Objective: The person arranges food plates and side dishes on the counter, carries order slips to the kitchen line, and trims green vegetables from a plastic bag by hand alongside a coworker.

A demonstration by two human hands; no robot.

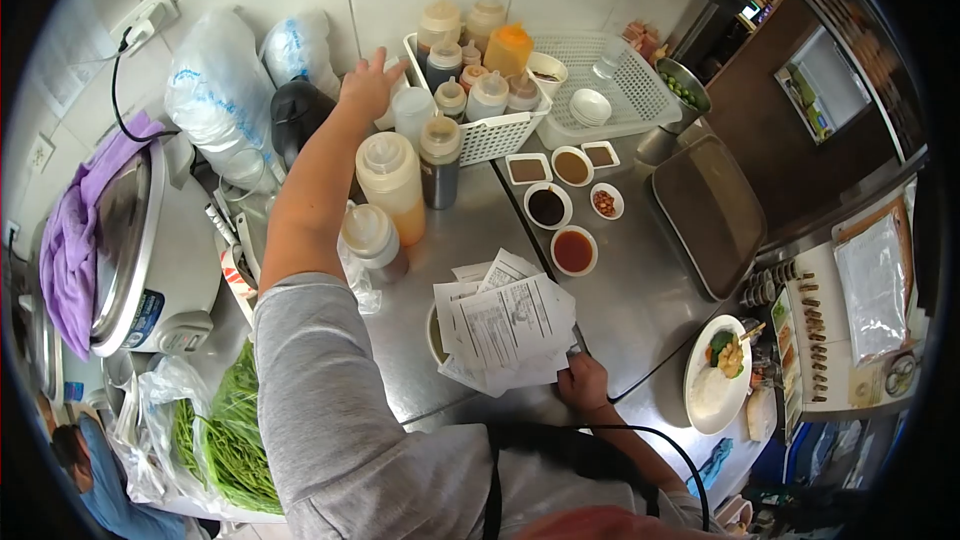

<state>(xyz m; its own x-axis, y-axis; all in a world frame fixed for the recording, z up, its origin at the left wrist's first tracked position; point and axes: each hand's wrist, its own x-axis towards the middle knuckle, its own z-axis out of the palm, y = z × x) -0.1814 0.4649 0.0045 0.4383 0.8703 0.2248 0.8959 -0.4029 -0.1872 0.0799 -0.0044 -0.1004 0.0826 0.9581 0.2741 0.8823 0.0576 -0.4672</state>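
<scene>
My left hand (pixel 368 90) stretches to the back of the counter, fingers apart and holding nothing that I can see. It is beside a white basket (pixel 497 138) full of squeeze bottles, and whether it touches anything there is unclear. In front of the basket stand a dark sauce bottle (pixel 440 165), a large squeeze bottle of amber liquid (pixel 390 175) and a shorter squeeze bottle (pixel 372 237). My right hand (pixel 583 380) is closed at the lower right edge of a pile of printed paper slips (pixel 512 322). A dark edge shows by its fingers; what they grip is hidden.
Small sauce dishes (pixel 573 251) cluster right of centre, before a perforated tray (pixel 640 105). A brown tray (pixel 708 215) and a plate of rice and food (pixel 715 395) are at right. Left are a large cooker (pixel 165 250), a purple cloth (pixel 75 240) and bagged greens (pixel 235 440).
</scene>
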